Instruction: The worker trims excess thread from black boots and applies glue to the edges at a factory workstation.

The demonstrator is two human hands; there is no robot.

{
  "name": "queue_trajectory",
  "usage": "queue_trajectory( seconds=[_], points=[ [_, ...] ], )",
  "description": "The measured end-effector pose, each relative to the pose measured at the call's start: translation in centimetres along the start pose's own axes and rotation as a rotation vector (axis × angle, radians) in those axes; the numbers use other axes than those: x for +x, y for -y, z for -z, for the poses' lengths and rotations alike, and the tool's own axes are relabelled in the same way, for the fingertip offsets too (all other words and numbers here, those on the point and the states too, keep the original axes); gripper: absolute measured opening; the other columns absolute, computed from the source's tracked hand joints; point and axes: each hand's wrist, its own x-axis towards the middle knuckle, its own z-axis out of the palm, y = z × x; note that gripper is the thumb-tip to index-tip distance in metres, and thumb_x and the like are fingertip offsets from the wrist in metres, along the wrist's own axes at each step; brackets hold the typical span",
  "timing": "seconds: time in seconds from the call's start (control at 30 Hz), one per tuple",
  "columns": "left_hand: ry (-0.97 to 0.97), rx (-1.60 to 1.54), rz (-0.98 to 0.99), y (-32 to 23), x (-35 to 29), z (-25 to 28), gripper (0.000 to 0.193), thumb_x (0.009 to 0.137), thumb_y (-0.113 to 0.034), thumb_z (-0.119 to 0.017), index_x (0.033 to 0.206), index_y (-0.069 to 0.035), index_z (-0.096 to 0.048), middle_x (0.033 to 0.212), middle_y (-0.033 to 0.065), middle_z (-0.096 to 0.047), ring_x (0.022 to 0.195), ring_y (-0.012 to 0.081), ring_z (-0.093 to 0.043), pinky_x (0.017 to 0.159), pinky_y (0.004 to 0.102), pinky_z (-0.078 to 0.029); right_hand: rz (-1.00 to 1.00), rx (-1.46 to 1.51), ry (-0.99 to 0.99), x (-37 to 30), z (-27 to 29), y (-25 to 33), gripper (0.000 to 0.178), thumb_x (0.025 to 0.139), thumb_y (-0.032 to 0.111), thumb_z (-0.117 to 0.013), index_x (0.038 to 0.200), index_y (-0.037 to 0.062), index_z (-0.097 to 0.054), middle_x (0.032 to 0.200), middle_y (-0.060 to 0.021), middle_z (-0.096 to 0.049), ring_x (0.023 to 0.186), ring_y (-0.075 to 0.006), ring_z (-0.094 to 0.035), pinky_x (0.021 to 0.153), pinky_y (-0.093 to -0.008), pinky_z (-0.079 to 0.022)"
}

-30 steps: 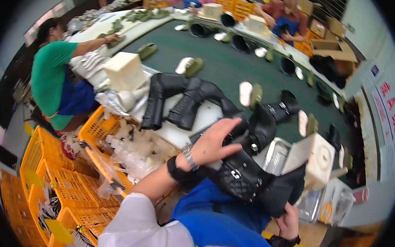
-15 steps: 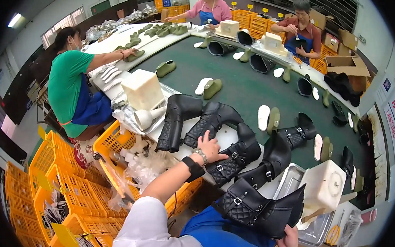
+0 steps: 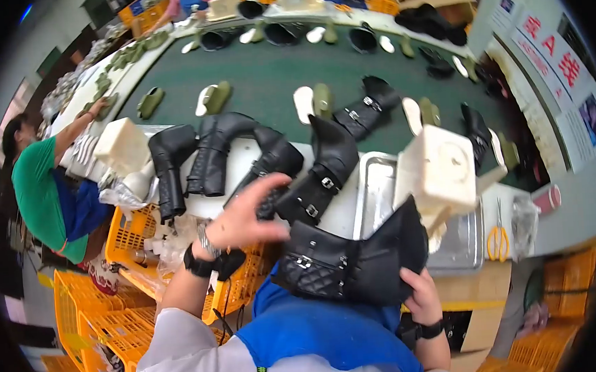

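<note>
Head: boot (image 3: 371, 267) near tray edge (image 3: 362, 199)

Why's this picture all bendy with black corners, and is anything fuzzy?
Head view: black corners and a bowed green work surface, from the fisheye lens; head view: the left hand looks smeared, perhaps motion blur, while the black boot looks clearer; head view: the metal tray shines.

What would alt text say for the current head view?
The person's right hand grips one end of a black buckled boot, with the open left hand near its other end. Beyond lie more black boots and a green work surface.
</note>
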Motion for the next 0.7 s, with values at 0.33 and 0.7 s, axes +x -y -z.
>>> queue_trajectory(
  seconds=[0.33, 0.7],
  points=[
    [0.323, 0.33, -0.222, -5.9, 1.5, -9.1, 0.116, 0.052, -0.041, -0.08, 0.133, 0.006, -0.013, 0.128, 0.0236, -0.036, 0.12, 0.0361, -0.036, 0.103, 0.0476, -0.02, 0.031, 0.231, 0.105, 1.6, -0.8, -0.5, 0.033, 0.09, 0.014, -0.05, 0.12, 0.004, -0.044, 0.105, -0.0087, -0.057, 0.09, -0.0186, -0.059, 0.069, -0.0309, -0.051],
    [-0.008, -0.198, 0.31, -1.9, 1.2, -4.0, 0.091, 0.059, -0.012, -0.078, 0.134, 0.0, -0.027, 0.122, 0.014, -0.05, 0.109, 0.0242, -0.051, 0.093, 0.0321, -0.039, 0.459, -0.598, -0.349, 1.9, 7.0, 4.3, 0.02, 0.083, 0.009, -0.058, 0.098, -0.0031, -0.062, 0.077, -0.0056, -0.063, 0.063, -0.0072, -0.055, 0.058, -0.0202, -0.045]
  ],
)
